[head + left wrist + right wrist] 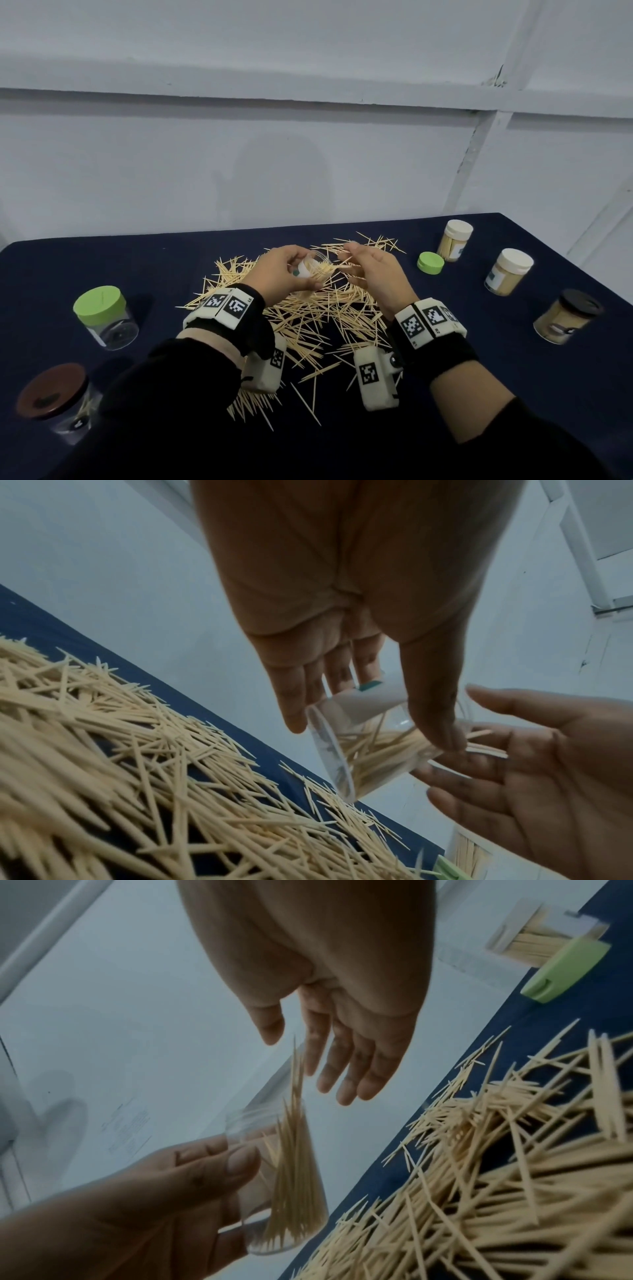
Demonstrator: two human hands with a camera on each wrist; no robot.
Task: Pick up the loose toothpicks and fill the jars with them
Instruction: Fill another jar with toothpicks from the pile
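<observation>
Toothpicks (308, 308) lie heaped loose on the dark table (479, 377) under your hands. Your left hand (284, 270) grips a clear lidless jar (284, 1191), tilted and partly filled, above the heap. Your right hand (373, 270) hovers beside the jar's mouth, fingers relaxed and spread, with no toothpicks pinched.
</observation>
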